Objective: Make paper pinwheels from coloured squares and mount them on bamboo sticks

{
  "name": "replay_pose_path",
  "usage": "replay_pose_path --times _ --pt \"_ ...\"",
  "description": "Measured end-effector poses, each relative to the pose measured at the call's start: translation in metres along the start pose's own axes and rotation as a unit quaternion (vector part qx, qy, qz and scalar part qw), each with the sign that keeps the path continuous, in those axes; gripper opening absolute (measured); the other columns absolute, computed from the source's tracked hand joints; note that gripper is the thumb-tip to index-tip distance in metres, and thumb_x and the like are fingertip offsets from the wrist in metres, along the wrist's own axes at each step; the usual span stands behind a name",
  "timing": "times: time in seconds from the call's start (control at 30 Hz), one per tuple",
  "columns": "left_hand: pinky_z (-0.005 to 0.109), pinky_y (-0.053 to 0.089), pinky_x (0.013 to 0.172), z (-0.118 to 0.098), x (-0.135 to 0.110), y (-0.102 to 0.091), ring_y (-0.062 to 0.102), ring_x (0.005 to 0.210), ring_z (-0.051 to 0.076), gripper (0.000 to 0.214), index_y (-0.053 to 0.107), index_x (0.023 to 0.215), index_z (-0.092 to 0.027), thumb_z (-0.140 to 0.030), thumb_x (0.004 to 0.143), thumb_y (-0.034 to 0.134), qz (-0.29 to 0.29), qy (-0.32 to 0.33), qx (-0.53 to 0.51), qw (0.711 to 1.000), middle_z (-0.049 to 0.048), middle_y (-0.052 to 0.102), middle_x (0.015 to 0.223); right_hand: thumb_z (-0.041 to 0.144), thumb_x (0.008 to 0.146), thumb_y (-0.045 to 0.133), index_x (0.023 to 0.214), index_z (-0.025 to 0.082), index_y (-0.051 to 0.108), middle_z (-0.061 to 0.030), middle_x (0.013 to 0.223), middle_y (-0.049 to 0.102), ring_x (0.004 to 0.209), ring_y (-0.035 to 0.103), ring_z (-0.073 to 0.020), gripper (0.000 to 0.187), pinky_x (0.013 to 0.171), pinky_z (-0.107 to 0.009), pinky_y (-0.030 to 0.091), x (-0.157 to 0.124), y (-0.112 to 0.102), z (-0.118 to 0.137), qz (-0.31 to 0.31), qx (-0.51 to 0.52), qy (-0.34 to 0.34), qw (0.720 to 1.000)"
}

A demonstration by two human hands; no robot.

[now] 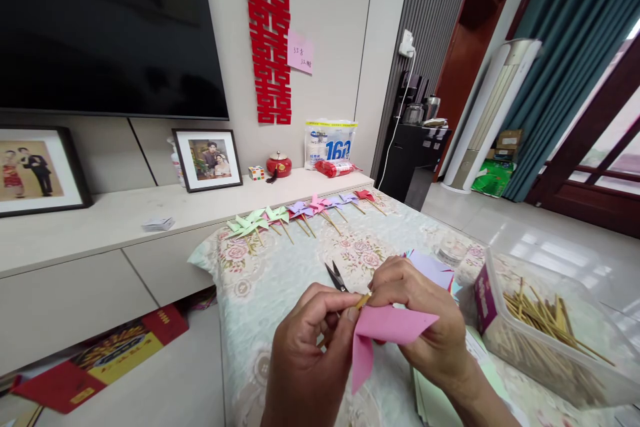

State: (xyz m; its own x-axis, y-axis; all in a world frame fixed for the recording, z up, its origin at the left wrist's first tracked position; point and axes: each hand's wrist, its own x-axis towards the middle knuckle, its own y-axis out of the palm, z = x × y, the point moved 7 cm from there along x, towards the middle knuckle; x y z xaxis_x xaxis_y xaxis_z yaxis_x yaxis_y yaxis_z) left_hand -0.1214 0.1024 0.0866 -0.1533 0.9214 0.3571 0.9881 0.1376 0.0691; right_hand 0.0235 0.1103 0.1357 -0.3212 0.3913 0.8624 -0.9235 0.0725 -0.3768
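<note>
Low over the flowered tablecloth, my left hand (pixel 315 340) pinches a thin wooden stick (pixel 363 301) between thumb and fingers. A pink paper pinwheel (pixel 393 324) with folded blades is in my right hand (pixel 417 310), whose fingers meet the stick's end at the pinwheel. The exact joint between stick and paper is hidden by my fingertips. Just beyond my hands lie scissors (pixel 337 276) with dark blades, their handles covered by my hands. Under and beside my right hand are sheets of lilac paper (pixel 433 271) and a stack of pale green paper (pixel 435 397).
Several finished pinwheels (pixel 320 203) on sticks lie in a row along the table's far edge. A clear plastic box (pixel 545 353) of wooden sticks stands at the right, near a roll of clear tape (pixel 451 250). Behind runs a white cabinet (pixel 200 213) with framed photos.
</note>
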Motion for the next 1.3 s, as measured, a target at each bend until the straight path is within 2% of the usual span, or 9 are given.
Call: replay_pose_path --times 0.13,0.23,0.37,0.5,0.63,0.83,0.93,1.13,1.3 --pt "0.024 0.051 0.062 -0.006 -0.001 -0.001 0.065 0.072 0.018 0.01 0.078 0.082 -0.023 -0.023 0.084 0.068 0.021 0.024 0.045 0.998 0.0044 0.069 0.078 0.004 0.085 0.062 0.098 0.019 0.064 -0.0027 0.075 0.062 0.069 0.057 -0.0186 0.019 0.067 -0.037 0.044 -0.003 -0.001 -0.003 -0.012 0.008 0.002 1.0" --pt "0.024 0.05 0.061 -0.01 -0.003 0.0 0.064 0.07 0.018 0.01 0.077 0.079 -0.023 -0.023 0.084 0.068 0.024 0.03 0.058 0.998 0.004 0.068 0.076 0.009 0.09 0.06 0.108 0.018 0.066 -0.0049 0.081 0.064 0.074 0.06 -0.0199 0.021 0.068 -0.038 0.045 -0.003 0.0 -0.001 0.009 0.004 -0.012 1.0" --pt "0.025 0.049 0.059 -0.015 -0.004 -0.002 0.062 0.064 0.016 0.012 0.076 0.076 -0.022 -0.023 0.084 0.067 0.013 0.036 0.068 0.997 0.0035 0.067 0.072 0.021 0.097 0.058 0.101 0.02 0.069 -0.0056 0.082 0.063 0.075 0.061 -0.02 0.012 0.069 -0.039 0.047 -0.001 -0.002 0.002 0.015 0.002 -0.015 1.0" --pt "0.024 0.049 0.057 -0.022 -0.003 0.0 0.063 0.063 0.016 0.012 0.076 0.078 -0.022 -0.021 0.085 0.066 0.044 0.064 0.116 0.99 0.0045 0.069 0.074 0.027 0.099 0.056 0.096 0.019 0.068 -0.0054 0.079 0.063 0.073 0.061 -0.0195 0.014 0.068 -0.039 0.048 0.001 -0.003 0.005 0.008 0.0 -0.019 1.0" --pt "0.024 0.049 0.056 -0.027 -0.003 -0.002 0.064 0.064 0.017 0.013 0.077 0.081 -0.023 -0.019 0.084 0.065 0.042 0.088 0.124 0.987 0.0048 0.07 0.076 0.028 0.101 0.053 0.093 0.019 0.068 -0.0059 0.078 0.063 0.073 0.061 -0.0201 0.018 0.069 -0.04 0.049 0.002 -0.003 0.008 0.008 -0.022 -0.024 0.999" --pt "0.024 0.051 0.059 -0.02 -0.002 0.0 0.065 0.066 0.017 0.013 0.077 0.081 -0.023 -0.02 0.085 0.066 0.044 0.069 0.087 0.993 0.0046 0.07 0.076 0.016 0.095 0.057 0.097 0.018 0.068 -0.0067 0.08 0.065 0.075 0.062 -0.0213 0.011 0.07 -0.04 0.048 0.0 -0.001 0.002 0.013 -0.001 -0.012 1.0" --pt "0.024 0.051 0.061 -0.018 0.0 0.0 0.066 0.069 0.017 0.012 0.077 0.082 -0.023 -0.02 0.085 0.066 0.038 0.06 0.074 0.995 0.0041 0.071 0.077 0.007 0.088 0.061 0.107 0.019 0.066 -0.0067 0.087 0.069 0.08 0.064 -0.022 0.023 0.075 -0.041 0.049 -0.001 0.001 -0.003 0.014 0.018 0.001 1.0" --pt "0.024 0.052 0.061 -0.016 -0.001 -0.002 0.067 0.071 0.019 0.011 0.078 0.08 -0.023 -0.02 0.083 0.067 0.023 0.048 0.061 0.997 0.0046 0.071 0.077 0.004 0.085 0.064 0.123 0.022 0.062 -0.0052 0.089 0.069 0.082 0.064 -0.0223 0.042 0.075 -0.041 0.05 -0.004 0.001 -0.006 0.016 0.043 0.01 0.999" --pt "0.023 0.052 0.06 -0.013 -0.002 -0.003 0.068 0.073 0.019 0.01 0.077 0.081 -0.023 -0.021 0.084 0.067 0.022 0.04 0.056 0.997 0.0046 0.072 0.077 0.005 0.085 0.065 0.121 0.023 0.062 -0.0056 0.095 0.07 0.087 0.065 -0.0226 0.041 0.08 -0.041 0.052 -0.005 0.0 -0.007 0.031 0.033 0.009 0.999"
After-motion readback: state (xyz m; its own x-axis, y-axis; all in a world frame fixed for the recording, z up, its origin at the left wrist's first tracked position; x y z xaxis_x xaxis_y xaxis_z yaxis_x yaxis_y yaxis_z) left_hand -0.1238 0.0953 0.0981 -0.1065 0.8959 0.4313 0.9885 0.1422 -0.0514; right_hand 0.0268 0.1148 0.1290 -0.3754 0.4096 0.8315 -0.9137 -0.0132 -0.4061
